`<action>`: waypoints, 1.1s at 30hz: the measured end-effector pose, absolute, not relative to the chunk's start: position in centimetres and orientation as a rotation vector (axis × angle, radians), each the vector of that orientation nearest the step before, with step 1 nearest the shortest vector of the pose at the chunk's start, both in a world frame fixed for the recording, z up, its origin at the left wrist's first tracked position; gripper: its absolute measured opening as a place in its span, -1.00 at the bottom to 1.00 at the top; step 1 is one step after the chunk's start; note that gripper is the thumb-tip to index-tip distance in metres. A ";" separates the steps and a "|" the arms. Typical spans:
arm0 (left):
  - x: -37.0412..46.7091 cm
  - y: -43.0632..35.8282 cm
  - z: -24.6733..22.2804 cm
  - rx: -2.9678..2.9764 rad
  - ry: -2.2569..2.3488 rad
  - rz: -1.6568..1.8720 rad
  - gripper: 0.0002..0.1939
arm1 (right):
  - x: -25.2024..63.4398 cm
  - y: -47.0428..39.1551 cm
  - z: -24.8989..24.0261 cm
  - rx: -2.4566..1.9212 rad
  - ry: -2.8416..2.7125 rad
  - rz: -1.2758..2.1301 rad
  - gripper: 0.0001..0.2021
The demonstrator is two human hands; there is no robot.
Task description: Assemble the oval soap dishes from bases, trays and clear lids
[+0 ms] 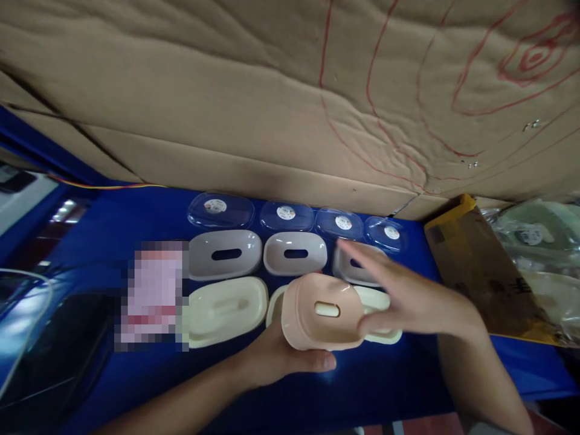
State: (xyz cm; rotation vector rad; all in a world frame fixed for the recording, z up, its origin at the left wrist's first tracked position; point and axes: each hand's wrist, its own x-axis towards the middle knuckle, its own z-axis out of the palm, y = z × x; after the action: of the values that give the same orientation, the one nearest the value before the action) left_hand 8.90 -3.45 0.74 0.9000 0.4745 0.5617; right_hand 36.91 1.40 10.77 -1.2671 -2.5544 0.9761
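My left hand (290,356) is closed around the near left side of a peach-coloured oval plastic dish (296,317), thumb along its front. The dish is held tilted above the table, and a pale surface shows through the slot in its base. My right hand (403,296) is beside its right rim with fingers stretched out and the thumb apart; whether the thumb touches the rim I cannot tell. Under and behind the hands lie pale green oval trays (226,314), partly covered, and three greyish-white slotted dishes (224,272), the rightmost partly behind my right fingers.
Several clear lids (222,211) with round stickers line the back of the blue table (145,211). A cardboard wall (226,109) rises behind them. On the right stands a cardboard box (480,272) beside plastic-wrapped items (539,235). A blurred-out pink item (156,284) lies left.
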 end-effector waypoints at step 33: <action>8.3 -4.1 1.4 0.765 0.586 0.586 0.33 | 45.6 1.9 12.4 -2.315 -2.182 0.215 -0.09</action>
State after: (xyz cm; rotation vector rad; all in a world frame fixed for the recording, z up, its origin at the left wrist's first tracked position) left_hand 8.26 -4.07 1.44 0.7651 0.5863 0.5861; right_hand 45.59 1.93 12.36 -2.3145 -2.1817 0.2150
